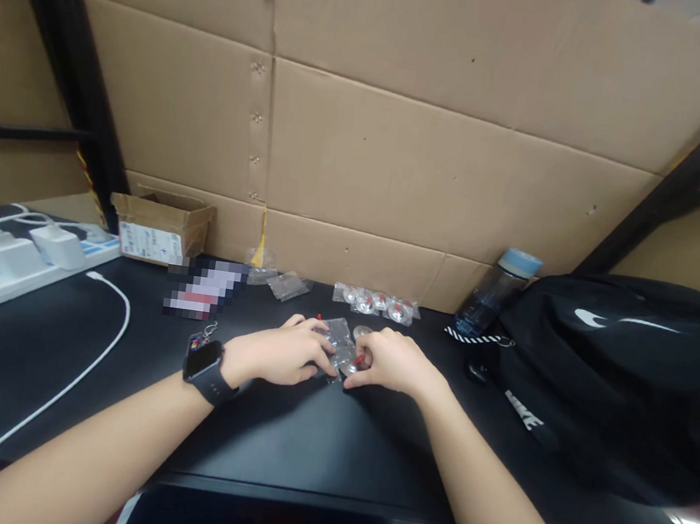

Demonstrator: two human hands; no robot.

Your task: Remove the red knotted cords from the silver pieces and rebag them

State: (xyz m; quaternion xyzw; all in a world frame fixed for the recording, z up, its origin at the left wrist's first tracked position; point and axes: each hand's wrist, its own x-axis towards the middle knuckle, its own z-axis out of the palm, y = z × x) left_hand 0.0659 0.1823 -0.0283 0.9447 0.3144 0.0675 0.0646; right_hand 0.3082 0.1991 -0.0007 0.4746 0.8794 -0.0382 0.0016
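Right-hand fingers [370,347] curled at the silver disc's [347,366] right side, clamped or not I could not tell; left-hand fingers [315,347], spread apart, touched the clear bag [337,329] just left of it.

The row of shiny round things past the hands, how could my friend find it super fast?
Start at the big cardboard wall behind the black table. Near its foot, beyond the right hand, a short row of silvery discs lies in clear plastic. Unlike the flat clear bags to its left, this row shows shiny rounds with red bits.
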